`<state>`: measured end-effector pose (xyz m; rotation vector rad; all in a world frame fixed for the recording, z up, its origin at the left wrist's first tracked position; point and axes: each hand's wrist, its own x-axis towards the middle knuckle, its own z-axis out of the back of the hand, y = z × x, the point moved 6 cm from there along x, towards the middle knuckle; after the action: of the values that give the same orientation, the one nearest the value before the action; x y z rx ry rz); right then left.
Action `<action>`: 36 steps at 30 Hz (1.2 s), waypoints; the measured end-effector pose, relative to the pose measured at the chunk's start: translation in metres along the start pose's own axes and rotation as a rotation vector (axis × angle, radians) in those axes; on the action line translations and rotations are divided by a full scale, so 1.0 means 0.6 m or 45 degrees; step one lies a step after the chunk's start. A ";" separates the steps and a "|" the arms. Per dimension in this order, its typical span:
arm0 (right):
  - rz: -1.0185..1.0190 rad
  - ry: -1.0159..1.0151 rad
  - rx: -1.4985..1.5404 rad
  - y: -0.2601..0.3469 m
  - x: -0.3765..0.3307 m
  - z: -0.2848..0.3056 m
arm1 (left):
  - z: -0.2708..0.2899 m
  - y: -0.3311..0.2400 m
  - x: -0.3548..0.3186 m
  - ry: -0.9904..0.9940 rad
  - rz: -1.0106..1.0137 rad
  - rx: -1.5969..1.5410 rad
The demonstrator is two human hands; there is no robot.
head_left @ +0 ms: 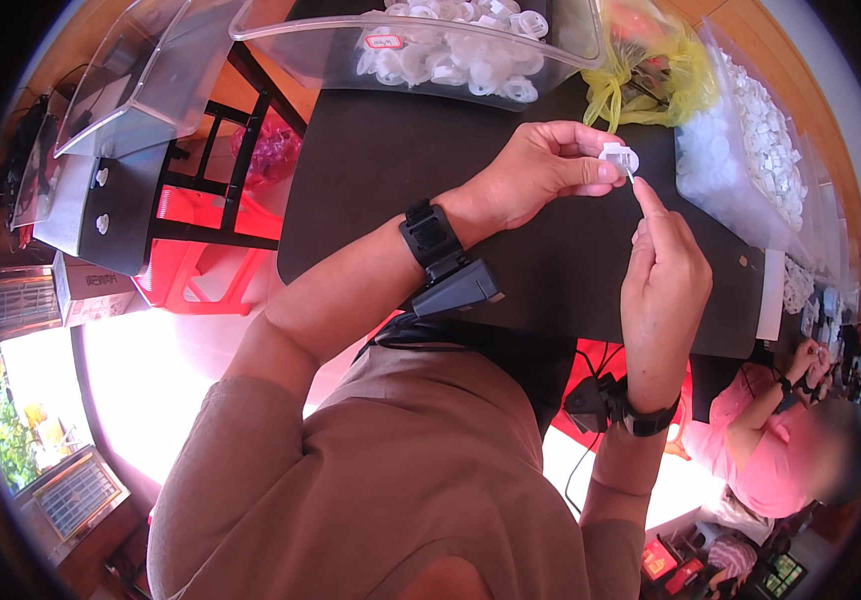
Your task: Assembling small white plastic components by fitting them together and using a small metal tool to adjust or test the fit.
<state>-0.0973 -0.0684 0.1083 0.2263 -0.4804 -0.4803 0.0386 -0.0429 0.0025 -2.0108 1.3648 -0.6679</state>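
Between the thumb and fingers of my left hand [551, 175] is a small white plastic part [620, 157], held above the dark table. Just below it, my right hand [666, 265] is closed, its index fingertip close to the part. A thin light sliver [631, 175] shows between that fingertip and the part; whether it is a tool or a piece of the part I cannot tell. The palm side of the right hand is hidden.
A clear bin [411, 40] of white plastic pieces stands at the table's far edge [401, 150]. Next to it lies a yellow plastic bag [641, 85]. Another tub [721, 170] of white pieces is at the right. A person in pink [751, 440] works beyond it.
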 end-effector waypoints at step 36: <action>0.061 -0.019 -0.204 0.009 -0.002 -0.002 | 0.003 0.002 0.002 0.001 0.020 -0.099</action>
<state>-0.0956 -0.0628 0.1088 0.0575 -0.4582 -0.4716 0.0394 -0.0440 0.0002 -2.0579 1.4259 -0.6177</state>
